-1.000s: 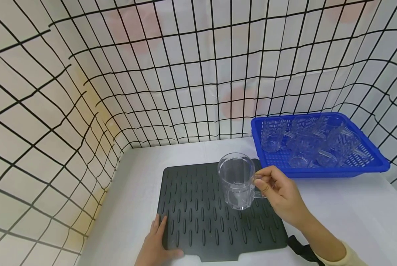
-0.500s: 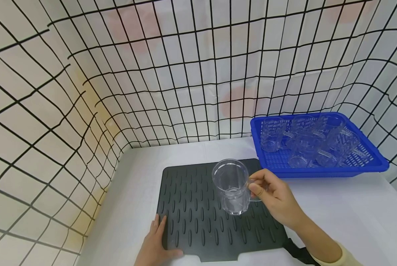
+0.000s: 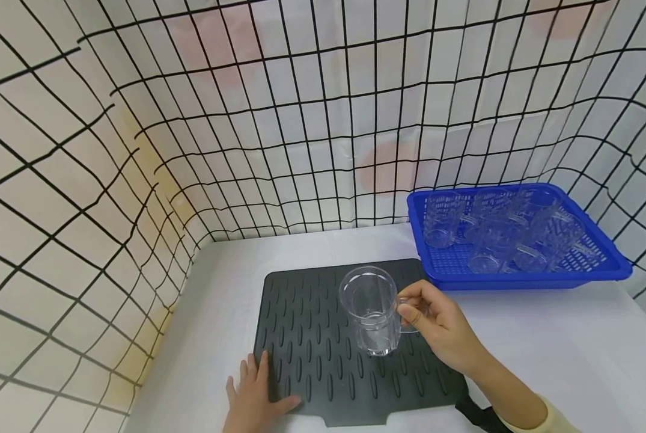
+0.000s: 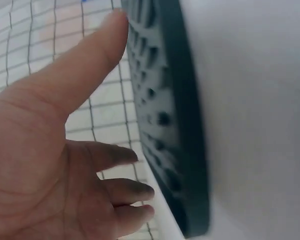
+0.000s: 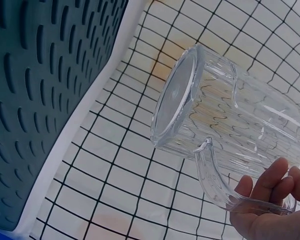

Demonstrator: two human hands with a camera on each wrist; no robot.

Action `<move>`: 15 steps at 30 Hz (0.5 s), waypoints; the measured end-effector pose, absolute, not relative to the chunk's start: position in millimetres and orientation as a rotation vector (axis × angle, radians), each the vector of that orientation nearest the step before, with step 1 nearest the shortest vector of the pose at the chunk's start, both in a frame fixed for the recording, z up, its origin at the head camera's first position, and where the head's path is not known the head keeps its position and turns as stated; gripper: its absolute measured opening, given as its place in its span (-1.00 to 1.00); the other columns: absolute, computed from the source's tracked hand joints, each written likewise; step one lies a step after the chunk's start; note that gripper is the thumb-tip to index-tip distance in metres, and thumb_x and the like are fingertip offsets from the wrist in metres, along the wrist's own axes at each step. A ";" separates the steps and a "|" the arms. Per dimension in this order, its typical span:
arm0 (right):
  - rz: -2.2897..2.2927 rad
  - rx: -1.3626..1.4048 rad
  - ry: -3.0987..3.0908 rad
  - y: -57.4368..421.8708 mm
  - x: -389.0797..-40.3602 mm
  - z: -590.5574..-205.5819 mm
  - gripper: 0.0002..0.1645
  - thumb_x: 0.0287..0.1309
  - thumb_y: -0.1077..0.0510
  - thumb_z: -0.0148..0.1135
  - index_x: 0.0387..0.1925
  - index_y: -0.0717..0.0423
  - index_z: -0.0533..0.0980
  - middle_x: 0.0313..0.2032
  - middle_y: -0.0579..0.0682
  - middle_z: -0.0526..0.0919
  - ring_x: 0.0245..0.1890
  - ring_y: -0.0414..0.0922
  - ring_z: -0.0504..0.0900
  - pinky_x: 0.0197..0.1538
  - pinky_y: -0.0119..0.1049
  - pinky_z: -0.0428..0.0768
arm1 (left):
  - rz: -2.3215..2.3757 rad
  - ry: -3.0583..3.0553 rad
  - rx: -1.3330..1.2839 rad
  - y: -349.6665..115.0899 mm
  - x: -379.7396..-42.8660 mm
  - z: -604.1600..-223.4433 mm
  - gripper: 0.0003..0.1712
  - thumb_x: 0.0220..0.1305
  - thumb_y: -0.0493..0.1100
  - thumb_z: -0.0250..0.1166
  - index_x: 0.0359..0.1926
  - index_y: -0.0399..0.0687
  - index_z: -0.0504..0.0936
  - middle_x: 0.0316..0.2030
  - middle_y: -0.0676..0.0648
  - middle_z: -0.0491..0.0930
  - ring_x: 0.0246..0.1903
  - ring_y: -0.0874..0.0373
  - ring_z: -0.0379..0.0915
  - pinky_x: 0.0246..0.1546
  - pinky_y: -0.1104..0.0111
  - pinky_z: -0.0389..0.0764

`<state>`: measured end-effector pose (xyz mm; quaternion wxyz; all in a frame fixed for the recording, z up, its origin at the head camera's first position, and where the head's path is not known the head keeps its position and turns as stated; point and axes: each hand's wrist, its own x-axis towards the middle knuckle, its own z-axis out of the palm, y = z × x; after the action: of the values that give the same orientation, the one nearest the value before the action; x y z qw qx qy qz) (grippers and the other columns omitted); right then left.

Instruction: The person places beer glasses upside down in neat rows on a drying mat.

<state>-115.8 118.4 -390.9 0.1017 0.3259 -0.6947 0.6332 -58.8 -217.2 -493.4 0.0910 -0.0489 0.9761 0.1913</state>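
We grip the mug [image 3: 370, 310] by its handle [image 5: 213, 177], our nearer right hand [image 3: 436, 325] holding it roughly upright above the mat [image 3: 295, 300]. Our left hand [image 3: 255, 394], fingers spread, lies at the mat's left edge.

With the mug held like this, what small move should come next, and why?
I'd probably lower the mug onto the mat: the right hand grips its handle, and the right wrist view shows its base clear of the mat.

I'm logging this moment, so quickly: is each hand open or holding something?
Left hand: open, holding nothing, by the dark mat.
Right hand: holding the clear mug by its handle.
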 end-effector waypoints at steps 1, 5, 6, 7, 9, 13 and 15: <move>1.878 0.965 -2.050 118.4 -116.0 -391.4 -0.74 0.28 0.56 -0.03 -0.08 0.32 0.43 -0.38 0.13 0.50 -0.37 -0.13 0.54 -0.27 -0.41 0.57 | 0.575 2.912 -0.127 -214.9 -59.9 -491.2 0.35 -0.20 0.33 0.52 0.40 -0.44 0.14 0.34 -0.62 0.02 0.34 -0.54 -0.10 0.19 -0.44 -0.13; 1.894 0.960 -2.059 117.9 -116.7 -393.1 -0.75 0.29 0.55 -0.03 -0.08 0.31 0.43 -0.37 0.13 0.50 -0.37 -0.17 0.54 -0.27 -0.41 0.57 | 0.671 2.945 -0.017 -205.2 -65.4 -483.3 0.30 -0.07 0.30 0.47 0.43 -0.43 0.07 0.38 -0.56 0.01 0.38 -0.46 -0.13 0.22 -0.41 -0.17; 1.899 0.958 -2.061 117.8 -116.8 -393.3 -0.75 0.29 0.55 -0.03 -0.08 0.31 0.43 -0.37 0.13 0.50 -0.37 -0.18 0.54 -0.27 -0.41 0.57 | 0.702 2.954 0.021 -202.4 -66.9 -482.3 0.29 -0.04 0.30 0.46 0.45 -0.40 0.05 0.39 -0.53 0.01 0.39 -0.45 -0.13 0.22 -0.41 -0.17; 1.899 0.956 -2.066 117.6 -116.8 -393.6 -0.76 0.29 0.54 -0.03 -0.08 0.31 0.43 -0.37 0.13 0.50 -0.36 -0.18 0.54 -0.27 -0.41 0.57 | 0.763 2.954 0.058 -199.3 -68.5 -481.1 0.28 0.00 0.28 0.44 0.47 -0.36 0.01 0.41 -0.50 0.00 0.40 -0.42 -0.13 0.22 -0.41 -0.19; 1.896 0.948 -2.076 117.3 -116.8 -393.9 -0.76 0.30 0.54 -0.02 -0.08 0.30 0.43 -0.37 0.14 0.50 -0.37 -0.17 0.54 -0.27 -0.41 0.57 | 0.932 2.916 0.115 -191.5 -71.4 -478.3 0.21 0.10 0.25 0.39 0.50 -0.27 -0.05 0.43 -0.44 -0.01 0.40 -0.42 -0.12 0.21 -0.42 -0.16; 1.889 0.935 -2.092 117.0 -116.3 -394.1 -0.77 0.30 0.53 -0.02 -0.09 0.30 0.44 -0.39 0.16 0.48 -0.37 -0.17 0.54 -0.27 -0.41 0.57 | 1.422 2.618 0.211 -170.5 -77.3 -472.9 -0.02 0.37 0.17 0.17 0.54 -0.15 -0.12 0.48 -0.32 -0.05 0.41 -0.39 -0.13 0.25 -0.34 -0.03; 1.888 0.932 -2.094 116.8 -116.1 -393.9 -0.78 0.30 0.53 -0.02 -0.09 0.30 0.43 -0.39 0.17 0.48 -0.37 -0.17 0.53 -0.27 -0.41 0.57 | 1.637 2.391 0.216 -159.0 -80.1 -470.5 -0.13 0.46 0.16 0.04 0.54 -0.15 -0.12 0.48 -0.28 -0.04 0.42 -0.34 -0.12 0.27 -0.26 0.04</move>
<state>-116.1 116.8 -393.9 0.0860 0.3127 -0.7025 0.6335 -80.1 -159.0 -470.5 0.1178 0.0737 0.8172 0.5594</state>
